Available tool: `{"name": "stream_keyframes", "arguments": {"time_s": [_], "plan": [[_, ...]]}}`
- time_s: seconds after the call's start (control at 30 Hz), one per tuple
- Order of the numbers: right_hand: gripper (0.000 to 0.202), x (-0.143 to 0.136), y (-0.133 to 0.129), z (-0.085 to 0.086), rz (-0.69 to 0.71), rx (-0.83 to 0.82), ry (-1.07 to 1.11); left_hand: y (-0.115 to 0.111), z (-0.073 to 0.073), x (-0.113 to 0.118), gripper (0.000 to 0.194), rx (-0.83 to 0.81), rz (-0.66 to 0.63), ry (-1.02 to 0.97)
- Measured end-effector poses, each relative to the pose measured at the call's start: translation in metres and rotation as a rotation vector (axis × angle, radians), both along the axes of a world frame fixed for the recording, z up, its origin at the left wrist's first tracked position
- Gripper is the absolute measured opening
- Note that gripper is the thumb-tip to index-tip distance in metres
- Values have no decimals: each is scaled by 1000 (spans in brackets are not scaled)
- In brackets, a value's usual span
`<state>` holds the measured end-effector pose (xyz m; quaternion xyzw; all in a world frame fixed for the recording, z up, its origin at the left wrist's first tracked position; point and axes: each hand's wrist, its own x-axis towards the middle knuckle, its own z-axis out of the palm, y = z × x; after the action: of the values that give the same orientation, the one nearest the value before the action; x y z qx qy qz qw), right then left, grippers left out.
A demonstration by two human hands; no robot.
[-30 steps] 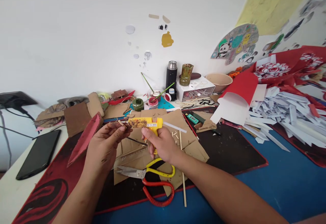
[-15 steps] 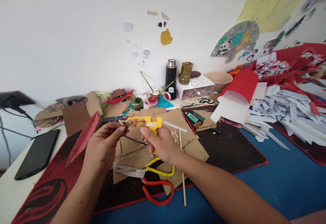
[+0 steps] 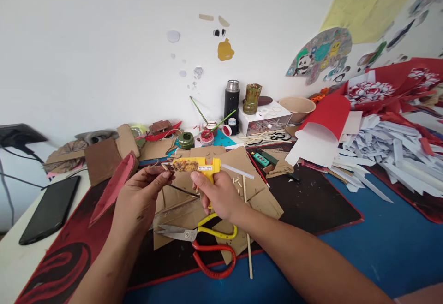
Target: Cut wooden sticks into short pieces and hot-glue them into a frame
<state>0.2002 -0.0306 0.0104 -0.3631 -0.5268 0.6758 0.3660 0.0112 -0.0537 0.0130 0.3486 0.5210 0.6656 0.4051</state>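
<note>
Aiming a yellow glue gun (image 3: 188,164) leftward above the middle of the desk, I am gripping its handle in my right hand (image 3: 221,195), thumb resting along the side; whether a finger is squeezing the trigger, I cannot tell. My left hand (image 3: 140,198) is pinching a small wooden piece (image 3: 166,168) between thumb and fingertips, right by the gun's nozzle. Something dark seems to be sitting in the same pinch, too small to make out. The nozzle is pointing at the wood, but I cannot tell whether they are touching.

Doing this well, I judge, is calling for a light, steady pinch, with my fingertips sitting behind the wood and clear of the nozzle, which is likely hot. A slow, small squeeze should be giving a neat bead rather than a blob.

Below the gun, a black cord (image 3: 183,191) is running between my hands; leaving it slack should be sparing the gun a tug. Brown cardboard (image 3: 266,202) is lying underneath, probably good for catching drips. Nearer me, scissors (image 3: 188,235) are resting with their blades pointing left, so lowering my wrists is calling for care. Short wooden bits (image 3: 238,183) are lying beyond my right hand, beside a long thin stick (image 3: 249,248).
</note>
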Motion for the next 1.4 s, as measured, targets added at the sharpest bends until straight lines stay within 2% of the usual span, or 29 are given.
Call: {"name": "stream_keyframes", "arguments": {"time_s": [0.9,1.4], "plan": [[61,0,-2,3,-5,-18,-3,2,-2,-2,44,-12,12,3],[59,0,-3,0,0,-33,-3,2,-3,-3,38,2,17,18]]}}
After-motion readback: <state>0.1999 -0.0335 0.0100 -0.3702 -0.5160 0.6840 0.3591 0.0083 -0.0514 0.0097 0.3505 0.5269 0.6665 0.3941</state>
